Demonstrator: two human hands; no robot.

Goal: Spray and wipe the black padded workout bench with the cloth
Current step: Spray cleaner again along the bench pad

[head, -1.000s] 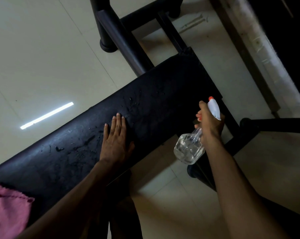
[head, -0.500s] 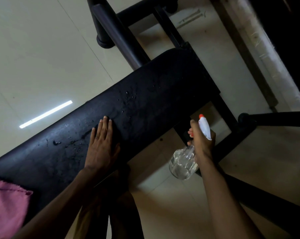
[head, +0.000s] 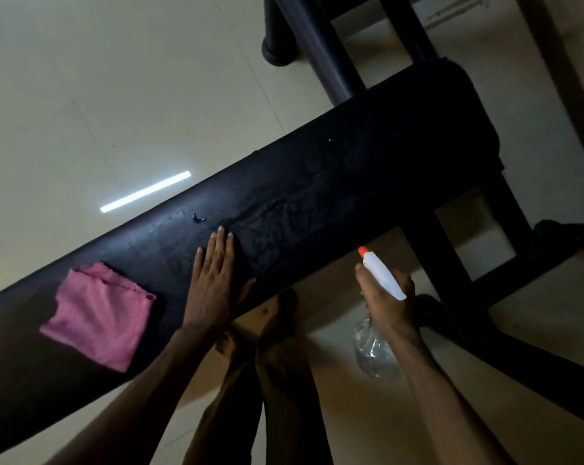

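Observation:
The black padded bench (head: 367,169) runs diagonally from lower left to upper right, with wet droplets and a smeared streak near its middle. My left hand (head: 213,283) lies flat on the pad, fingers together, holding nothing. A folded pink cloth (head: 98,313) rests on the pad to the left of that hand, not touched. My right hand (head: 384,303) grips a clear spray bottle (head: 376,357) with a white head and orange nozzle, held below the bench's near edge, nozzle pointing up toward the pad.
The bench's black metal frame (head: 451,263) and legs stand at right and below the pad. More black tubes (head: 317,45) rise at the top. A pale tiled floor (head: 99,95) with a bright light reflection lies to the left. My feet are under the bench.
My left hand slid left along the pad toward the cloth. The right hand with the bottle dropped lower, below the bench edge. The view shifted, bringing the whole pink cloth into sight.

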